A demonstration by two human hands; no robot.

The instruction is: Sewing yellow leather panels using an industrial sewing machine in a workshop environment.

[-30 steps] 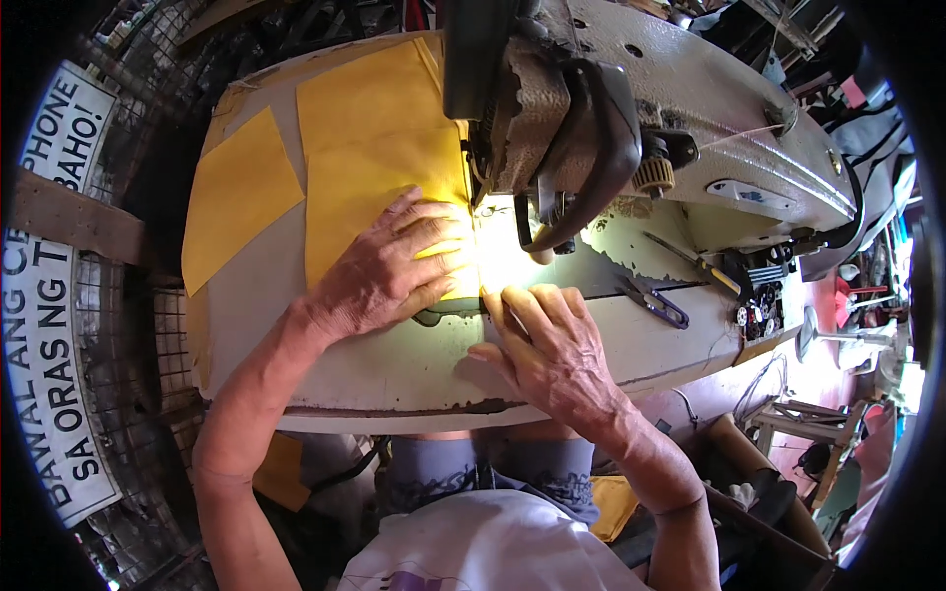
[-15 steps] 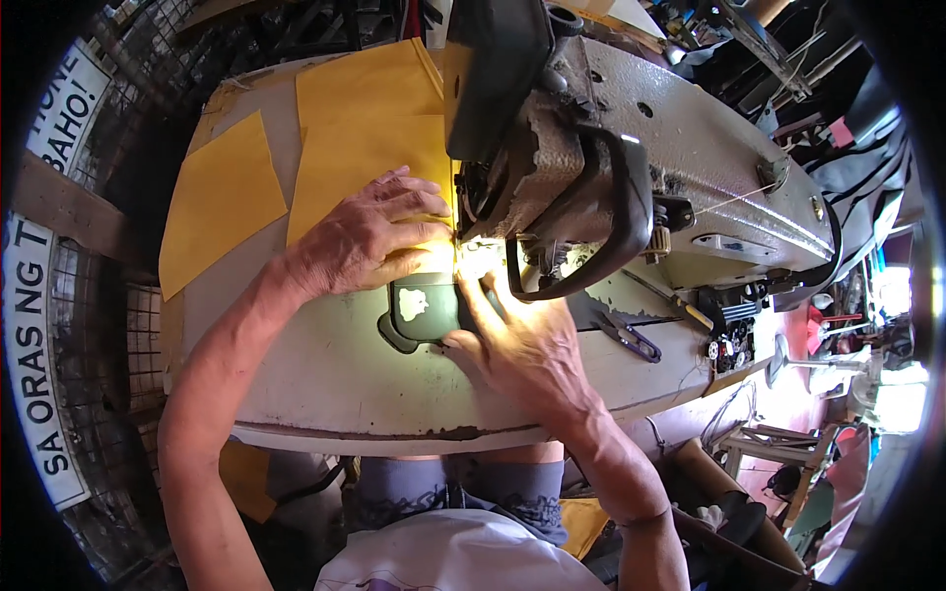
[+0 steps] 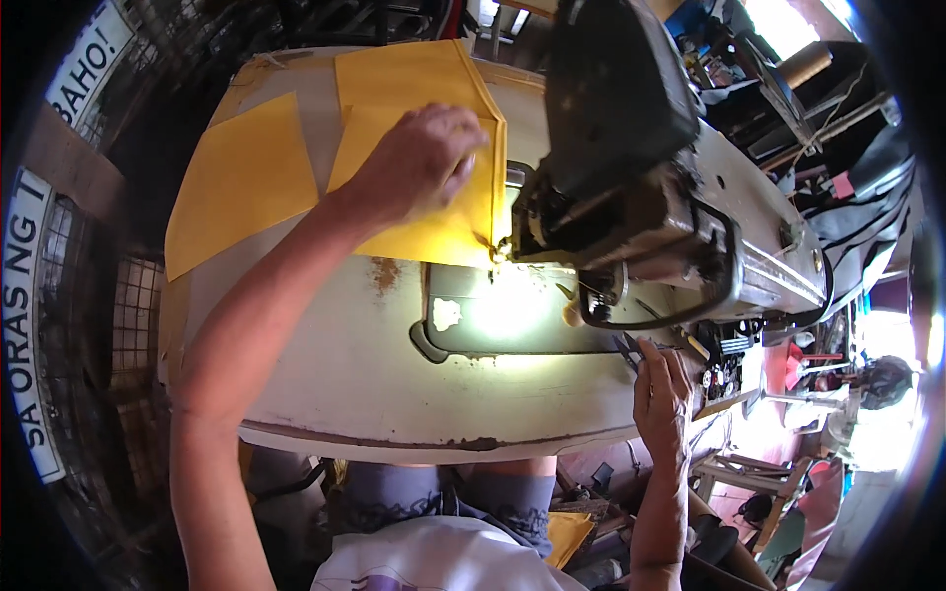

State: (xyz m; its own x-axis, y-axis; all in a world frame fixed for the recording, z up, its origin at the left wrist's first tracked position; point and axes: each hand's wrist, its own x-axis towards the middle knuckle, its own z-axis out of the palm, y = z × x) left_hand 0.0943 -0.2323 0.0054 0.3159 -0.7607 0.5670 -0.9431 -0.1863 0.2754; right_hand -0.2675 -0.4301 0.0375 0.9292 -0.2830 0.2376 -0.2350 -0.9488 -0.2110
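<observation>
My left hand [image 3: 434, 158], blurred by motion, hovers over the yellow sheet [image 3: 419, 84] on the sewing machine table; its fingers look curled, but whether they grip anything is unclear. The sheet's folded right edge runs down to the brightly lit needle area of the sewing machine [image 3: 631, 207]. On the right side of the table, my right hand [image 3: 662, 394] is closed on a pair of thread snips [image 3: 627, 349], whose blades point toward the machine.
Another yellow piece [image 3: 241, 187] lies on the table [image 3: 335, 394] at the left. A screwdriver [image 3: 687, 340] and small parts [image 3: 724, 379] lie close to my right hand. The machine's arm stretches away to the right. Signs hang on the mesh at far left.
My right hand has left the needle area and moved right to the snips. My left hand has lifted and moved up. The sheet's lower edge has shifted slightly up, baring the metal plate.
</observation>
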